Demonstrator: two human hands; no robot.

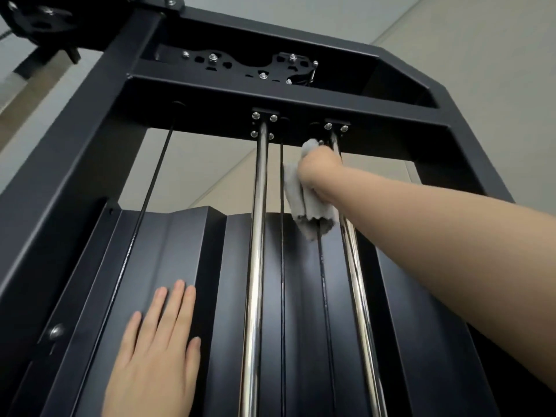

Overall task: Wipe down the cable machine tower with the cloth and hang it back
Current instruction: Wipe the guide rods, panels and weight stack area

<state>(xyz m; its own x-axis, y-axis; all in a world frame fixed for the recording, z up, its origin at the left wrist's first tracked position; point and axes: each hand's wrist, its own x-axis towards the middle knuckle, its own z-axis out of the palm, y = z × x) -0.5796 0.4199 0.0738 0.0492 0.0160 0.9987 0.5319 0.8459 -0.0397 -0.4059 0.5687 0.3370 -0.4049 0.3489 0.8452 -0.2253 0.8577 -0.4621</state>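
Right hand [320, 168] fisted around grey cloth [310, 206], clamped on right chrome guide rod [355, 266] just under top crossbeam [270, 94]. Left hand [156, 350] flat, fingers together, on black shroud [168, 236]. Risk: dangling cloth tail snagging on adjacent cable [282, 236].

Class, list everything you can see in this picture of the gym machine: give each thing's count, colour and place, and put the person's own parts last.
Tower frame: one, black, fills the view, crossbeam at top.
Guide rods: two, chrome, upright at centre, bolted under the crossbeam.
Cables: at least three, black, thin, running down beside the rods.
Ribbed shroud panel: one, black, behind the rods, lower half.
Pulley brackets: black, with silver bolts, inside the top opening.
Cloth: one, grey, at the top of the right rod.
Wall: pale, behind the tower.
Left hand: flat on the shroud, bottom left.
Right hand: gripping the cloth around the right rod.
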